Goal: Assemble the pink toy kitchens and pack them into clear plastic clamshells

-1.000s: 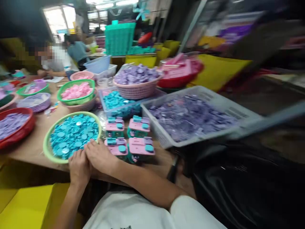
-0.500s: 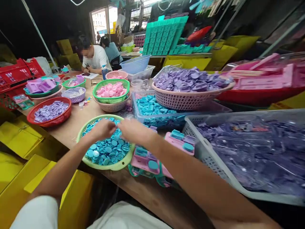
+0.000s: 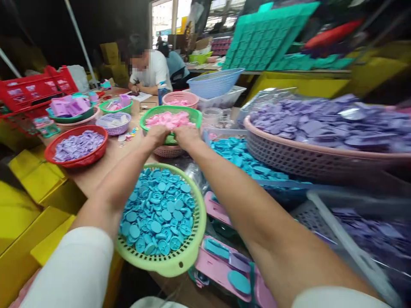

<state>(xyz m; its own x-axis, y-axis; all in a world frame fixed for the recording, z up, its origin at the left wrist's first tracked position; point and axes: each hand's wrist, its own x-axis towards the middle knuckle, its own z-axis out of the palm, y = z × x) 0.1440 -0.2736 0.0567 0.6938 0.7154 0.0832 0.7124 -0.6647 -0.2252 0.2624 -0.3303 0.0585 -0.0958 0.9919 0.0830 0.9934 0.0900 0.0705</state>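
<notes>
Both my arms reach forward over a lime-green basket [image 3: 201,222] heaped with round turquoise plastic pieces [image 3: 157,209]. My left hand [image 3: 158,135] is at the near rim of a smaller green basket [image 3: 192,113] of pink plastic pieces [image 3: 167,119]. Beside it, my right hand [image 3: 188,136] lies over the same rim, a small gap between the two. The fingers of both hands point away into the pink pieces and are mostly hidden, so their grip does not show. Pink toy units [image 3: 221,267] with turquoise and purple parts stand under my right forearm.
A pink basket of purple pieces [image 3: 289,158] sits over a clear bin of turquoise parts [image 3: 231,149]. At right is a grey crate [image 3: 346,239]. A red basket [image 3: 102,149] and yellow boxes [image 3: 38,175] are left. A person in a white shirt [image 3: 157,68] sits across the table.
My hands went from the near rim of the lime-green basket, over its turquoise pieces, forward to the green basket of pink pieces. The view has turned left and moved closer.
</notes>
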